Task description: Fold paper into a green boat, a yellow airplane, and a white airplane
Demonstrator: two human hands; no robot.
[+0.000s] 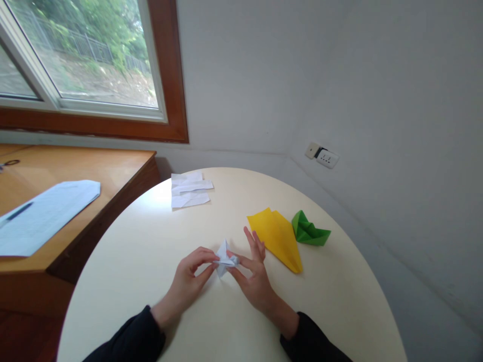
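A small piece of folded white paper (224, 256), with pointed tips at top and bottom, is held between my two hands over the round table. My left hand (192, 274) pinches its left side between thumb and fingers. From the other side, my right hand (254, 276) grips it with thumb and index finger, the other fingers raised and spread. Just beyond my right hand lies a yellow folded paper (279, 239). Beside that sits a green origami boat (309, 230).
The round cream table (128, 271) carries white paper pieces (190, 191) at its far edge. On the wooden desk (124, 166) at the left are paper sheets (56, 206), a pen (18, 211) and partly visible scissors (11, 163). A wall socket (327, 158) is at the right.
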